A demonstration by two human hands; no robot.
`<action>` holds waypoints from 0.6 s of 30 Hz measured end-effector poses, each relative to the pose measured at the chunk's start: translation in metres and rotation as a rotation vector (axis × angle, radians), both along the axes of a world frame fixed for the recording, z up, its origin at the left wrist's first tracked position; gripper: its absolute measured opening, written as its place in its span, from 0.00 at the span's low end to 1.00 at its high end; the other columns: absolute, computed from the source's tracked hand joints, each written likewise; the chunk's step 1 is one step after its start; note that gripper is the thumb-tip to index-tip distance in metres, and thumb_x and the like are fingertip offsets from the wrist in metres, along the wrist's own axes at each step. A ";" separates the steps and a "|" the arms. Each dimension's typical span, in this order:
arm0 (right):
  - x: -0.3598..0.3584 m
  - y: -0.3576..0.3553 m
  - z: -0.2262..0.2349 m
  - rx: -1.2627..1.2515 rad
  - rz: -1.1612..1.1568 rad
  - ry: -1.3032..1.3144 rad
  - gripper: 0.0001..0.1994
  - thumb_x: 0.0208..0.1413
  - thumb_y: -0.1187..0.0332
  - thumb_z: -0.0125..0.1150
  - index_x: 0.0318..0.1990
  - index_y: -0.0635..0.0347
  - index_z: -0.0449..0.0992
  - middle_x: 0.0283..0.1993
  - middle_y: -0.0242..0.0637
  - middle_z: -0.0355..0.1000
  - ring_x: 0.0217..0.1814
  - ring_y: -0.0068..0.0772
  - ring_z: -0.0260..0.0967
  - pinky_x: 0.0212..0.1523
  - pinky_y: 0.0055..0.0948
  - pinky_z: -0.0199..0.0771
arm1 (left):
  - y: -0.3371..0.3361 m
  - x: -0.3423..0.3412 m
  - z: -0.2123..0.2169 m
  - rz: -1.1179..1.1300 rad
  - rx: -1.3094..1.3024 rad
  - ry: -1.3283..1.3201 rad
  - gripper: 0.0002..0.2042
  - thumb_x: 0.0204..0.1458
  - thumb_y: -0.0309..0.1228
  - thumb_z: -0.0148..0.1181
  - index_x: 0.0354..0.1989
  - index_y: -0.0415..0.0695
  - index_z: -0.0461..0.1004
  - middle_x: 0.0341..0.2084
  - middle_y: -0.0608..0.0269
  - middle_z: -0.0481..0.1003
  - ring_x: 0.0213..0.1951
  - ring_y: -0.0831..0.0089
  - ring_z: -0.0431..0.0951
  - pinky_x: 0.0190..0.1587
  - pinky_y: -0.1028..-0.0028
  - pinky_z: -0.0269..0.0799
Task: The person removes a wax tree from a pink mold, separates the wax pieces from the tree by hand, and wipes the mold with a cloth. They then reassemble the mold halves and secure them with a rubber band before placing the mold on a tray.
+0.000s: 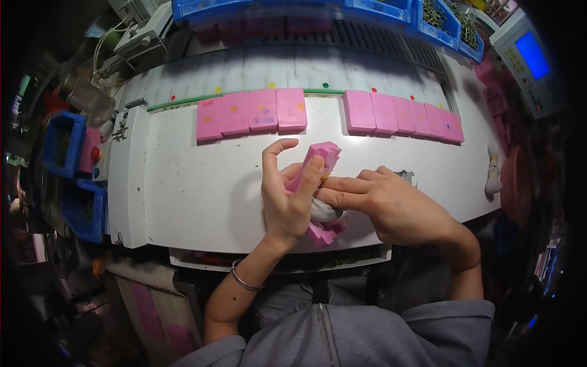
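Two rows of blocks lie side by side on the bench, bins behind them, a held block before them.

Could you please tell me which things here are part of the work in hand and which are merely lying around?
In hand:
- left hand gripping the pink block
- right hand touching the same block
- small white piece beneath both hands

Lying about:
- two rows of pink blocks on the white table
- blue bins
- meter with blue screen
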State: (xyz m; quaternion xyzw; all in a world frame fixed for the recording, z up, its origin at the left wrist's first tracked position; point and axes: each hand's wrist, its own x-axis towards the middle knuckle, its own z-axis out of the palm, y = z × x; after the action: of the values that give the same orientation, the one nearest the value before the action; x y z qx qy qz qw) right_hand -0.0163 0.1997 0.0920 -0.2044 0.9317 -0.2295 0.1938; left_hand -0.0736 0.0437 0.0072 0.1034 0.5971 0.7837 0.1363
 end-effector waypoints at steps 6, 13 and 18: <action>0.024 -0.015 -0.021 0.185 -0.066 0.511 0.31 0.41 0.74 0.58 0.59 0.49 0.64 0.58 0.34 0.63 0.38 0.37 0.61 0.43 0.39 0.60 | 0.003 -0.003 0.000 0.019 0.029 -0.013 0.20 0.57 0.36 0.54 0.50 0.37 0.57 0.26 0.49 0.76 0.32 0.73 0.76 0.35 0.78 0.70; 0.039 0.002 -0.053 0.257 -0.261 0.551 0.29 0.44 0.75 0.54 0.59 0.49 0.66 0.61 0.36 0.61 0.44 0.39 0.62 0.47 0.38 0.59 | -0.010 -0.009 0.001 -0.001 -0.059 -0.088 0.16 0.61 0.39 0.45 0.47 0.36 0.62 0.37 0.54 0.73 0.32 0.71 0.75 0.33 0.73 0.74; 0.041 -0.003 -0.070 0.113 -0.418 0.620 0.31 0.41 0.75 0.60 0.59 0.53 0.66 0.62 0.45 0.59 0.51 0.44 0.62 0.51 0.42 0.59 | -0.010 -0.004 0.000 -0.080 0.095 -0.248 0.21 0.61 0.45 0.42 0.41 0.35 0.67 0.29 0.56 0.73 0.24 0.73 0.74 0.27 0.75 0.72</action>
State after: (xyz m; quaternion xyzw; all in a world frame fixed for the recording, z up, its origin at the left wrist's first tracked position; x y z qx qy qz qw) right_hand 0.0243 0.1964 0.0224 -0.0588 0.9788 -0.1398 -0.1374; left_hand -0.0779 0.0339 0.0070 0.0357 0.5335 0.8117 0.2350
